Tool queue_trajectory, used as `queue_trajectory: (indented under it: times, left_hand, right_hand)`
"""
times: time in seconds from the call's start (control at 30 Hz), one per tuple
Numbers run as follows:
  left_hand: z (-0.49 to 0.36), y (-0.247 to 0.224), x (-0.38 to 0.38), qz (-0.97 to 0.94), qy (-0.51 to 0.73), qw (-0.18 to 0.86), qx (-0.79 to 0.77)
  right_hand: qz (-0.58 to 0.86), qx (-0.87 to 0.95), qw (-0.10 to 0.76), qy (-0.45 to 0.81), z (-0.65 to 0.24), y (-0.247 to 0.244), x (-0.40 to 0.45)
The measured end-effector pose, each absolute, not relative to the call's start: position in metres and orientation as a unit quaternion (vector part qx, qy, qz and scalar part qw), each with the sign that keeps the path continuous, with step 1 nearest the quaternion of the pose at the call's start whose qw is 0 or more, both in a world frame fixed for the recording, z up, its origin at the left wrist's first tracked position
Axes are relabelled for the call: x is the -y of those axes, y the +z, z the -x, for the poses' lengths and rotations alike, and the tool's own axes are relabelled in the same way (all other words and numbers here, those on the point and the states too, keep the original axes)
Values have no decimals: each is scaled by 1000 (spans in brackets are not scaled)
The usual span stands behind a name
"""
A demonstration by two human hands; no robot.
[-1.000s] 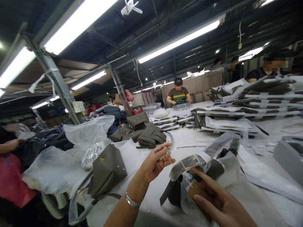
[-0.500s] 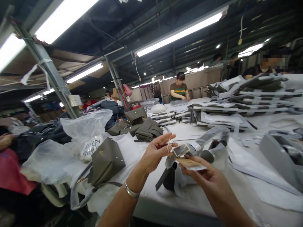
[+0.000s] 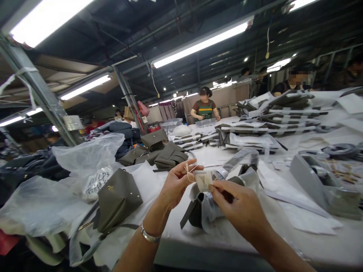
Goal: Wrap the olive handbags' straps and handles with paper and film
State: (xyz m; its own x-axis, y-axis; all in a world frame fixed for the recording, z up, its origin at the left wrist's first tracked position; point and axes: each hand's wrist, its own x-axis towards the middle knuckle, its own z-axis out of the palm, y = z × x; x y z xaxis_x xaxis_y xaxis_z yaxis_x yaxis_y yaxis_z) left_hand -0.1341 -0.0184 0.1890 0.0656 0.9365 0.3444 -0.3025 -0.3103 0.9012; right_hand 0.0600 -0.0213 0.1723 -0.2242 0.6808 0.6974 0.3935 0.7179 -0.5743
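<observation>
My left hand (image 3: pixel 176 186) pinches a thin white string (image 3: pixel 188 173), which loops loosely around its fingertips. From the string's side extends a small pale hang tag (image 3: pixel 203 182) with faint print, partly covered by something clear. Finger and thumb of my right hand (image 3: pixel 242 202) grip the tag's right edge. Below and behind both hands lies a dark bag (image 3: pixel 195 214), partly wrapped in white tissue and plastic; much of it is hidden. To the left, an olive-grey handbag (image 3: pixel 120 200) with small metal studs leans on the table, its strap wrapped in pale material.
Clear plastic bags (image 3: pixel 48 206) spread at the left. More olive bags (image 3: pixel 170 155) lie farther back. Stacked, wrapped flat pieces (image 3: pixel 269 128) stand at the back right. A grey holder (image 3: pixel 309 181) with a tape roll sits at the right. A co-worker (image 3: pixel 205 107) stands across the table.
My right hand has turned the tag, so its pale printed face shows instead of its brown side. The left hand stays on the string. The view has swung slightly right.
</observation>
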Motion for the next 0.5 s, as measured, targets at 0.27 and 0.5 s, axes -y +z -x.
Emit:
queue_trajectory:
  times: [0.27,0.5]
  left_hand:
    - [118,229,48,-781,418,137,-443]
    - [122,259,84,-729,440,-169,-497]
  right_hand:
    - [326,828,448,87,-64,179,14]
    - [386,828,404,43,-68,171,4]
